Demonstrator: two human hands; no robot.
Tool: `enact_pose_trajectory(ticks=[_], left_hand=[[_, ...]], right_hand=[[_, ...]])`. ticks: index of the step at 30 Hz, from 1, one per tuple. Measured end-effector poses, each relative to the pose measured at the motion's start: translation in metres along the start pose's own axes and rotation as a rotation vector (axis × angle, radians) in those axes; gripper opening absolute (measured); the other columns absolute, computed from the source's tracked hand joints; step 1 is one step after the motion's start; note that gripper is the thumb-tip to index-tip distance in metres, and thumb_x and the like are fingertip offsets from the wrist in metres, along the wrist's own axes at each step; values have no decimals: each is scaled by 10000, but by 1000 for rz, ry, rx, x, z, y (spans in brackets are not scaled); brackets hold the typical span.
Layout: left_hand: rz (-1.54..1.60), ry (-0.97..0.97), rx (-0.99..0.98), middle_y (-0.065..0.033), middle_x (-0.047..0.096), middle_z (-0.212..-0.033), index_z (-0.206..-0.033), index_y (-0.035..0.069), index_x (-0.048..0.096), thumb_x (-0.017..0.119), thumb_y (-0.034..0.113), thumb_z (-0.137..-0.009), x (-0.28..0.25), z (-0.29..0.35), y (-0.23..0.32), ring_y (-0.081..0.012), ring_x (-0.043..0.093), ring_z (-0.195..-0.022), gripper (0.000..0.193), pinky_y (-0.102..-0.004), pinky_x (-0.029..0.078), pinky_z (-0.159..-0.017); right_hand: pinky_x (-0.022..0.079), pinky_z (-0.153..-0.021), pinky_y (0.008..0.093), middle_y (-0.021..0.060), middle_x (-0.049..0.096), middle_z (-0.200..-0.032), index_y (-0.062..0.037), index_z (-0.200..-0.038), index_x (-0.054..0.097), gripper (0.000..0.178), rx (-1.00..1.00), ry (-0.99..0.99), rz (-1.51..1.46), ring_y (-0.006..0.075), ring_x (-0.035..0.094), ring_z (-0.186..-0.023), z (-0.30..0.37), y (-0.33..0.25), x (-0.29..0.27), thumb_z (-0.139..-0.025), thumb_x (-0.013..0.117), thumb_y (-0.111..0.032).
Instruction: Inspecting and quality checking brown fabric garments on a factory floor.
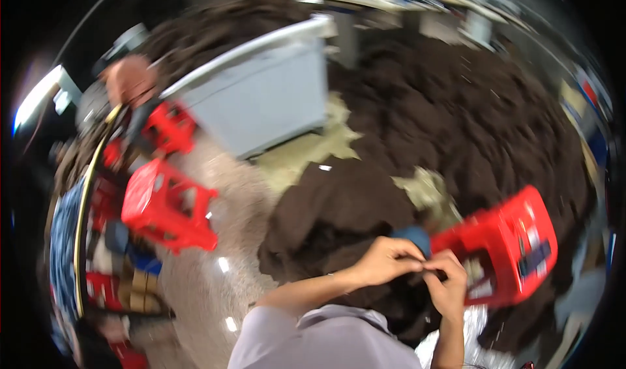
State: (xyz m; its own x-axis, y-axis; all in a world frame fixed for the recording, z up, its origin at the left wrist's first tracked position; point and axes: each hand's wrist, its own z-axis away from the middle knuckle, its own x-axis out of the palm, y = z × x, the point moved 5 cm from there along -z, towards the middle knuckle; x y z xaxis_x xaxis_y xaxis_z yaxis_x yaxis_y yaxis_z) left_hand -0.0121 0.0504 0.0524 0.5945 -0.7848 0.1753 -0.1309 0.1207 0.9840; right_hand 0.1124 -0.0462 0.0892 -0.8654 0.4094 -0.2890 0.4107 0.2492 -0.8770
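My left hand (385, 262) and my right hand (447, 281) meet in front of my body, fingertips pinched together. Whatever is between them, if anything, is too small and blurred to make out. Just beyond the fingers shows a rounded blue thing (415, 236), partly hidden by my left hand. Under and past both hands lies a heap of dark brown cloth (345, 199). Close to my right hand is a red plastic stool (512, 245), with a small dark flat object (535, 259) on it.
A large grey-white tub (274, 88) stands ahead, pale yellowish sheeting (300, 157) beside it. More brown cloth (469, 115) is piled at the right. On the left are another red stool (166, 206), a person (134, 85) and stacked blue cloth (65, 245). Shiny clear plastic (476, 333) lies near my right forearm.
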Motion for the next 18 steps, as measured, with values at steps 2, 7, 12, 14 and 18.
enact_pose_trajectory(ticks=[2, 7, 12, 14, 18], left_hand=[[-116, -84, 142, -48, 688, -876, -928, 1, 685, 707, 19, -806, -5, 2, 7, -99, 618, -825, 125, -267, 494, -752], [-48, -175, 161, -58, 678, -826, -873, -17, 680, 668, -54, -765, -14, 6, 4, -114, 620, -795, 115, -275, 499, -746], [-59, 23, 179, -59, 686, -812, -876, -13, 656, 667, -45, -773, -25, 13, -1, -112, 626, -773, 108, -281, 495, -730], [-221, 189, 363, -89, 651, -818, -884, 6, 647, 667, -49, -762, -22, 22, 5, -206, 632, -764, 135, -321, 493, -705], [-297, 373, 496, -91, 617, -836, -888, 17, 632, 661, -70, -761, -14, 32, 9, -228, 616, -797, 156, -322, 483, -685]], right_hand=[[421, -655, 223, 6, 560, -824, -39, -900, 598, 212, 341, -117, -107, 73, 511, -748, -4, 18, 5, -727, 633, 78], [459, -649, 315, 148, 594, -797, -3, -831, 601, 134, 249, -567, 304, 208, 588, -712, -13, 16, 18, -710, 650, 24], [454, -568, 350, 163, 549, -660, -1, -863, 588, 115, -73, -373, 268, 235, 506, -563, -5, -11, 30, -876, 593, -114], [451, -560, 358, 164, 537, -647, -3, -838, 582, 127, -82, -321, 306, 239, 494, -549, -1, -11, 37, -877, 593, -123], [454, -563, 380, 175, 531, -638, -9, -795, 569, 157, -141, -155, 368, 262, 515, -543, 1, -12, 41, -879, 594, -140]])
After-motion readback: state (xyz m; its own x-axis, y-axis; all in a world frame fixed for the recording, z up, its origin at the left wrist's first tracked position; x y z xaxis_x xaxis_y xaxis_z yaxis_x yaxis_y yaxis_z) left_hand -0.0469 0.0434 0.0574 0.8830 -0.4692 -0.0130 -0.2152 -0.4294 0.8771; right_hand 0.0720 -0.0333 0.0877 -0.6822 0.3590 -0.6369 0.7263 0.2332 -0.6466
